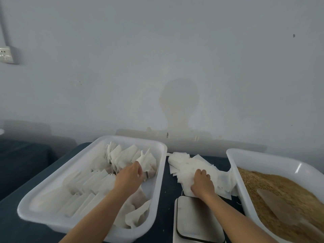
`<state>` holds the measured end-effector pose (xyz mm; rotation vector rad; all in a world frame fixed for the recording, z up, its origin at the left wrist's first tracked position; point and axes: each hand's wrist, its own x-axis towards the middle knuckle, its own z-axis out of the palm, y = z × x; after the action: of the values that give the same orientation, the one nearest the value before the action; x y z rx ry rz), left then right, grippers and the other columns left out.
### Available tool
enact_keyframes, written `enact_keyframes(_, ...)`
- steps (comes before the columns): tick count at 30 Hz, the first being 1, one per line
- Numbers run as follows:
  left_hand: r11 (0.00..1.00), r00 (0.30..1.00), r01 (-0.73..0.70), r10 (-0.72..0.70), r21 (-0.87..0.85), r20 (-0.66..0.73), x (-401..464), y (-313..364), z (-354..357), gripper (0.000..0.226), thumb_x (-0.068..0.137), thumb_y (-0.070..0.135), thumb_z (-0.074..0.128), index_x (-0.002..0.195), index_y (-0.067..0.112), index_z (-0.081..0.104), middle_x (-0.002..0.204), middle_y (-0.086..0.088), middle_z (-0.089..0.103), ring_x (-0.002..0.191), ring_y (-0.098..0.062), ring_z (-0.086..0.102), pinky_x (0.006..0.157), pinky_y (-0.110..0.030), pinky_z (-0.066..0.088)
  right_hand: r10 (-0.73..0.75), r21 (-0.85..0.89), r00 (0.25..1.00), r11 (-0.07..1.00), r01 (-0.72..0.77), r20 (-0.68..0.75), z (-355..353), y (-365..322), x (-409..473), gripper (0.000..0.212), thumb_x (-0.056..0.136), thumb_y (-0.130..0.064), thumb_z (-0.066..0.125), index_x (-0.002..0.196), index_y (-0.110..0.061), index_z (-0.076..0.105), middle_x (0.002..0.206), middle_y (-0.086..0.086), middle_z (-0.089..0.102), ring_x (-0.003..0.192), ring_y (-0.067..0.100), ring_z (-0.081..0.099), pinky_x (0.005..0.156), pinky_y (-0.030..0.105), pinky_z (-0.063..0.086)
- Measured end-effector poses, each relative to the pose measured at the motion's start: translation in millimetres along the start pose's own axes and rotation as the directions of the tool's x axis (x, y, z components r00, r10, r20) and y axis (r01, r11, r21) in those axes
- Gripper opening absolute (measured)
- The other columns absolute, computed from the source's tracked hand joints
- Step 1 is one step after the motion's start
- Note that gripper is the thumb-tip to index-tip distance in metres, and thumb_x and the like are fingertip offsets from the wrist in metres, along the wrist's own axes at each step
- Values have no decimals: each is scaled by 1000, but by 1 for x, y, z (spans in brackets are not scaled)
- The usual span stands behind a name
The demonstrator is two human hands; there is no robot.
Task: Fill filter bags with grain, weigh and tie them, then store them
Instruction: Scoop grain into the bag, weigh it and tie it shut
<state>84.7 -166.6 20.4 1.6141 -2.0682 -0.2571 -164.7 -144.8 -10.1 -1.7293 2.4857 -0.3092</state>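
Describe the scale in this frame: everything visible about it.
The scale is a flat, pale grey rectangular slab with rounded corners and a dark edge band, lying on the dark table between the two white trays. Nothing sits on its platform. The right hand reaches over its far edge to the empty filter bags. No display is visible.

Scale (198, 220): near edge cut off; display unseen.
Grain tray (263, 155), right of scale: right side cut off.
Scoop (277, 206): blurred.

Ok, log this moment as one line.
left hand: holds filled bag in left tray | right hand: on empty bags | scale: bare | grain: right tray
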Motion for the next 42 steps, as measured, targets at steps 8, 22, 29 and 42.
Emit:
enact_keyframes(8,991,982,-72,51,-111,-184,0,6,-9,9,92,17,55,94,24,50,96,9,60,84,-7,54,72,-18,42,-36,280,982,956,88,-186,-34,20,1,26,94,-7,41,70,-16,40,78,-3,51,74,14,45,63,25,33)
enact_keyframes(22,524,917,155,238,-837,319,-28,226,32,20,92,12,57,110,12,49,100,-2,59,88,-14,59,74,-22,54,248,999,969,-41,19,-8,-148,131,-67,16,100,-7,39,106,-1,53,104,16,60,98,29,59,82,41,52)
enact_keyframes(29,373,803,401,296,-837,517,-50,301,87,14,96,16,53,95,5,62,96,-11,66,90,-22,64,91,-36,54,264,899,960,-437,28,98,-146,198,-101,19,99,-1,35,95,0,54,93,14,64,67,19,70,52,31,59)
enact_keyframes(42,624,866,29,374,-781,331,-61,321,124,22,93,10,53,72,13,45,72,-3,62,64,-16,65,69,-34,59,446,716,812,697,-50,-377,-106,232,-104,14,93,-16,54,101,-19,43,96,-1,52,85,11,55,60,16,39)
